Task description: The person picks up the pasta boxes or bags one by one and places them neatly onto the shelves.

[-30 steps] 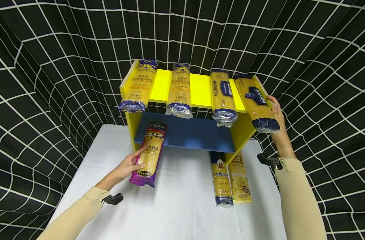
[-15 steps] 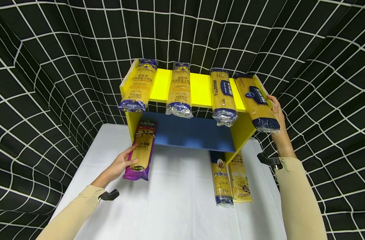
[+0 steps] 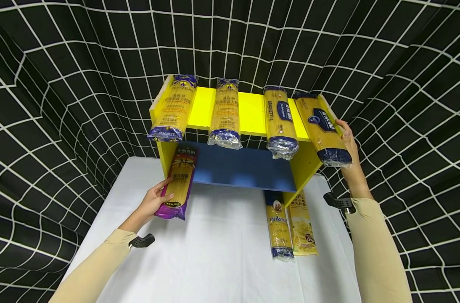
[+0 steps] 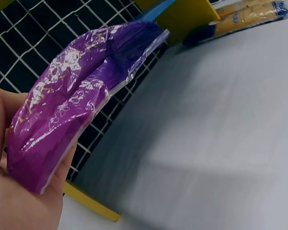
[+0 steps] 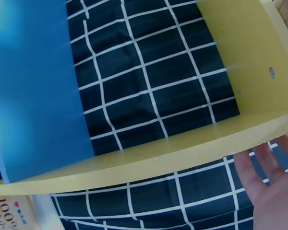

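My left hand (image 3: 151, 203) grips the near end of a purple-and-red spaghetti pack (image 3: 182, 180), thumb on top. The pack's dark far end lies over the blue middle shelf (image 3: 237, 168), close to the left yellow side panel. In the left wrist view, the crinkled purple wrapper end (image 4: 77, 91) sticks out of the hand. My right hand (image 3: 350, 147) is at the outer side of the right yellow side panel (image 5: 182, 165), its fingers touching it with no pack held. A blue-ended spaghetti pack (image 3: 322, 128) leans on top beside that hand.
On the yellow top shelf (image 3: 251, 113) lie several spaghetti packs, including a blue-and-yellow pack (image 3: 225, 107), overhanging the front. Below right, an ankara pack (image 3: 279, 225) and a yellow pasta pack (image 3: 302, 227) lie on the white tablecloth (image 3: 230, 252). Black grid cloth surrounds everything.
My left hand has moved the purple pack leftward toward the left side panel, then slightly farther back over the blue shelf. The right hand stays at the right panel.
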{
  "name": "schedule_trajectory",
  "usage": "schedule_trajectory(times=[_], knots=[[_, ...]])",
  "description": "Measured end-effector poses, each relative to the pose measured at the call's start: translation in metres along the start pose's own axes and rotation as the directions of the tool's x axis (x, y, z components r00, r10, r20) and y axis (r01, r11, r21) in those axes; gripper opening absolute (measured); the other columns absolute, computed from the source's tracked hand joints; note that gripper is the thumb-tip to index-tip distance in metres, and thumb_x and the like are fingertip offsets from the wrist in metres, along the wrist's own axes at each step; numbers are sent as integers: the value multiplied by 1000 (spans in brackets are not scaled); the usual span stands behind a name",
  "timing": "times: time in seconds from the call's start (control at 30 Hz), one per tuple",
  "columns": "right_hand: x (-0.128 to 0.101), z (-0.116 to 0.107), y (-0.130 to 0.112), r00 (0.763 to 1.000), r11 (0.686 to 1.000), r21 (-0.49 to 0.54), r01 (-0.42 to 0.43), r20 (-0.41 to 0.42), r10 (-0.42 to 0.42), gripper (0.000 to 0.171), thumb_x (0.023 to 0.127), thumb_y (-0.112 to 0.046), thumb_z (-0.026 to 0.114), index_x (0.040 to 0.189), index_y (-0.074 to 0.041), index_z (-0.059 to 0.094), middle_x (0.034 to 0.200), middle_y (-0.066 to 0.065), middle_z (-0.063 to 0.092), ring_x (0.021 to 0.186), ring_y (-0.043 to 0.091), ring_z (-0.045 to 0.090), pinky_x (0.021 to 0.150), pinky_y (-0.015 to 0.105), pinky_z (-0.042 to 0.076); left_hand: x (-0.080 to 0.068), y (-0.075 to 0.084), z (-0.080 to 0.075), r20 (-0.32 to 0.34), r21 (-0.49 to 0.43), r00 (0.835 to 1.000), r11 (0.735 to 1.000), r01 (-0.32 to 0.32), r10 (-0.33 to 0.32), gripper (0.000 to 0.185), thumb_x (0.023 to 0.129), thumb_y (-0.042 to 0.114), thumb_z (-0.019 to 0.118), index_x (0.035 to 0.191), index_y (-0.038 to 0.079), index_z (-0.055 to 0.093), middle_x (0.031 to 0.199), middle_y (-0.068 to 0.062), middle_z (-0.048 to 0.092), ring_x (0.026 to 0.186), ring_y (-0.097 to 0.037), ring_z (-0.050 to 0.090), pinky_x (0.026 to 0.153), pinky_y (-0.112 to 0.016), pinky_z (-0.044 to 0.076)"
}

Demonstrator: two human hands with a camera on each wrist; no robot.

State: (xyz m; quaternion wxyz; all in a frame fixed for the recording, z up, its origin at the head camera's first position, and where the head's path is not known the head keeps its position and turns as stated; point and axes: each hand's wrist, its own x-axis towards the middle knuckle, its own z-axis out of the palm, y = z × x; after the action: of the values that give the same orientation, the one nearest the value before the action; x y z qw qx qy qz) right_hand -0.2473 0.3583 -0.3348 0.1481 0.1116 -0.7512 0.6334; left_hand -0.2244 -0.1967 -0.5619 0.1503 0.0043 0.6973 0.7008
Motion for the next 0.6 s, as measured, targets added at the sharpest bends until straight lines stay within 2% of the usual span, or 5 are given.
schedule_trajectory(times=[0.3, 0.37, 0.47, 0.53, 0.6], knots=[[0, 0, 2, 1000, 1000, 23, 6, -2, -6, 52, 106, -43, 34, 152, -18, 35, 123, -2, 48, 91, 2, 59, 71, 9, 53, 7, 4, 3, -78, 0, 997, 1000, -12, 12, 65, 96, 11, 63, 154, 17, 35, 149, -28, 43, 106, -4, 62, 84, -19, 56], [0, 0, 3, 1000, 1000, 18, 9, 3, -9, 52, 106, -43, 33, 152, -19, 35, 123, -3, 48, 90, 2, 59, 70, 9, 53, 6, 5, 3, -85, 13, 996, 1000, -16, 17, 63, 96, 12, 63, 154, 16, 36, 150, -27, 42, 116, -14, 60, 83, -18, 55], [0, 0, 3, 1000, 999, 32, 11, 10, -12, 52, 106, -44, 33, 152, -19, 35, 123, -2, 48, 90, 1, 59, 70, 9, 53, 5, 5, 1, -63, 63, 997, 997, -37, 41, 64, 97, 15, 62, 155, 15, 34, 158, -24, 31, 134, -31, 48, 83, -12, 51], [0, 0, 2, 1000, 999, 48, 10, 14, -11, 52, 106, -44, 34, 152, -19, 35, 124, -2, 48, 91, 2, 60, 71, 9, 54, 3, 4, -1, -37, 94, 998, 994, -56, 60, 67, 96, 16, 64, 156, 15, 32, 162, -22, 23, 140, -41, 40, 83, -10, 49], [0, 0, 2, 1000, 999, 54, 9, 13, -10, 52, 106, -45, 34, 151, -19, 36, 124, -1, 48, 92, 2, 60, 72, 9, 54, 1, 4, -3, -1, 118, 997, 991, -70, 71, 73, 94, 17, 68, 156, 16, 29, 163, -20, 19, 141, -44, 39, 85, -11, 49]])
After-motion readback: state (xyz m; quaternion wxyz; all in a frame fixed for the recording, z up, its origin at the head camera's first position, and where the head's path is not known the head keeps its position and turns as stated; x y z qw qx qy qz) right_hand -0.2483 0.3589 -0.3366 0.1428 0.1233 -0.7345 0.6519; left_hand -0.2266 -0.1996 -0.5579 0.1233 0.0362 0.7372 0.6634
